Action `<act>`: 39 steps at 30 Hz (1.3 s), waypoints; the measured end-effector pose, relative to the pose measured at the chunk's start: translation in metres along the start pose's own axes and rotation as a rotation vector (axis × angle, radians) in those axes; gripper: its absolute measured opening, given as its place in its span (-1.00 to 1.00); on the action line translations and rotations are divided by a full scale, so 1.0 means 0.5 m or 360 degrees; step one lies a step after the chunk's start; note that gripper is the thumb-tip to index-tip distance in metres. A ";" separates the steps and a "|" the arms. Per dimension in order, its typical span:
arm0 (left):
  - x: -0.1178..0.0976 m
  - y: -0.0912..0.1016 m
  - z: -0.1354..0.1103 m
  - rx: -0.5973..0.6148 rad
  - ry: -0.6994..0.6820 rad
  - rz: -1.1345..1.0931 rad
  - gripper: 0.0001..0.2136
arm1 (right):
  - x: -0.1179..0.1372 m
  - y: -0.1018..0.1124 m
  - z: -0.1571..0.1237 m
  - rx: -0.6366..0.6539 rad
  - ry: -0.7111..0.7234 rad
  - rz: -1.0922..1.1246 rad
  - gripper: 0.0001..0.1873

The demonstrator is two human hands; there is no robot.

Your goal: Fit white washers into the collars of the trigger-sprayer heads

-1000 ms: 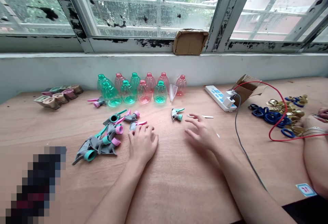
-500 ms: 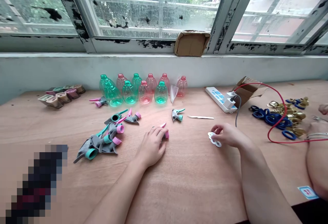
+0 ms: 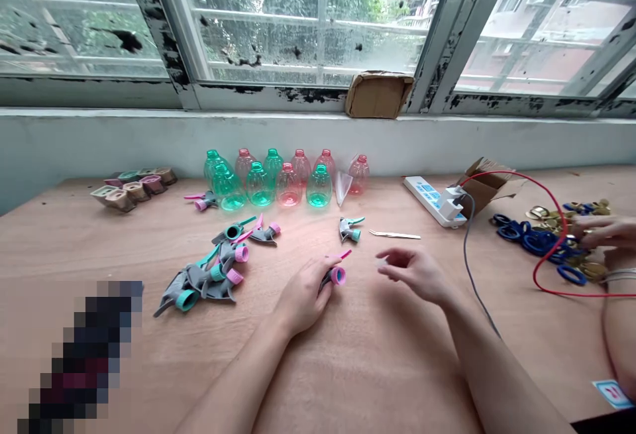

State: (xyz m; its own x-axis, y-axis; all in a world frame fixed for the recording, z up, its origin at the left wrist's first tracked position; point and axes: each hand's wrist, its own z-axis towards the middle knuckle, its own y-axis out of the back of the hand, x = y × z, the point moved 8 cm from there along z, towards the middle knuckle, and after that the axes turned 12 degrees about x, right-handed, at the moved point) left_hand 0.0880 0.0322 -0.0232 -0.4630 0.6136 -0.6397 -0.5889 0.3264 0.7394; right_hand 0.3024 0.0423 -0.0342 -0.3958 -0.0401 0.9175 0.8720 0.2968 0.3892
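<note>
My left hand [image 3: 303, 293] is closed around a grey spray trigger head with a pink collar [image 3: 336, 273], lifted just off the wooden table [image 3: 348, 361]. My right hand [image 3: 417, 271] hovers to its right, thumb and fingers pinched on a small pale disc [image 3: 382, 262] that is hard to make out. A pile of grey trigger heads with pink and teal collars [image 3: 209, 275] lies to the left. One teal trigger head [image 3: 350, 228] and metal tweezers [image 3: 395, 234] lie beyond my hands.
Green and pink small bottles [image 3: 283, 182] stand in a row near the wall. A white power strip [image 3: 437, 200] with grey and red cables sits at the right. Another person's hand [image 3: 603, 232] works over blue rings and gold parts [image 3: 546, 238]. Small caps [image 3: 132, 189] lie far left.
My left hand picked a pink-collared trigger head from the pile and carried it rightwards. My right hand went to small white discs on the table and came back pinching one.
</note>
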 end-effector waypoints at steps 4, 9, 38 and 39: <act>0.015 -0.003 -0.003 -0.0017 0.0097 -0.0153 -0.63 | 0.053 -0.102 0.013 0.0110 0.0250 0.0419 -0.71; 0.015 -0.013 -0.003 0.0085 0.0091 -0.0141 -0.70 | 0.049 -0.143 0.026 0.0076 0.0298 0.0552 -0.75; 0.031 -0.019 -0.004 0.0067 0.0205 -0.0128 -0.74 | 0.089 -0.132 -0.010 -0.0441 0.0795 -0.0158 -0.88; 0.033 -0.019 -0.005 0.0063 0.0213 -0.0140 -0.74 | 0.092 -0.131 -0.014 -0.0444 0.0818 -0.0204 -0.88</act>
State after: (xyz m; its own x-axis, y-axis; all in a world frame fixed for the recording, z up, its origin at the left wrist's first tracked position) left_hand 0.0842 0.0377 -0.0412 -0.4963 0.4808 -0.7228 -0.6060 0.4043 0.6850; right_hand 0.2292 0.0142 -0.0167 -0.3736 -0.5362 0.7569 0.8967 0.0001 0.4427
